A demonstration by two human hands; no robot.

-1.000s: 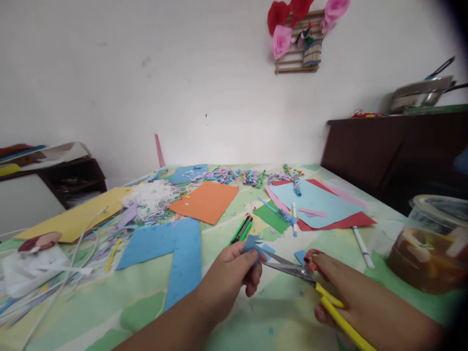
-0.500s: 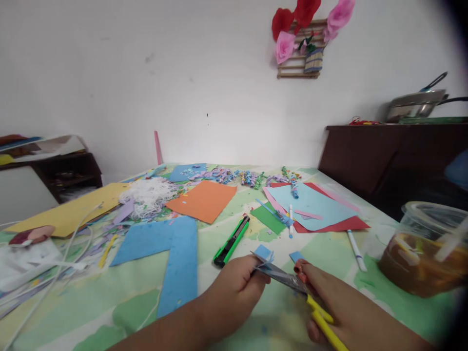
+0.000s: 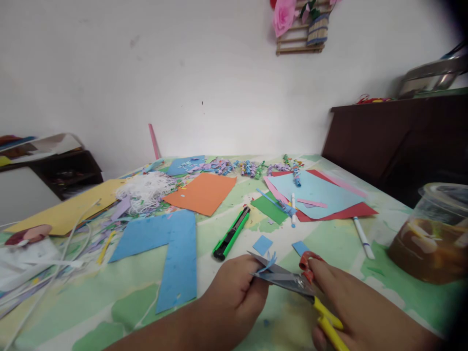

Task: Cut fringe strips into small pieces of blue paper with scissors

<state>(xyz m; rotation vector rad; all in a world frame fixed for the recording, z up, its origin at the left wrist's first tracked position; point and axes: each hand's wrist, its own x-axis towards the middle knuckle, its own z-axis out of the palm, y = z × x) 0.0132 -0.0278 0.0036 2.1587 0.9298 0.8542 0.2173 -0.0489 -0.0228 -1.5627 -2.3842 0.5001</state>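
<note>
A cutter [image 3: 231, 234] obstructs ahead of the hands [image 3: 237, 292] [image 3: 345, 297], open cloth [image 3: 205, 234] beside it; a tub [image 3: 426, 256] probably blocks rightward.

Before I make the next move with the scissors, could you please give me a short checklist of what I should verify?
1. Scissors held in the right hand: ok.
2. Blades parted: ok.
3. Left hand gripping the fringed blue paper firmly: cannot tell; the hand hides most of it.
4. Left fingers well clear of the blades: not ok; they look very close.
5. Green cutter out from under both hands: ok; it lies beyond the left one.
6. Drink container upright and apart from the right hand: ok.
</note>
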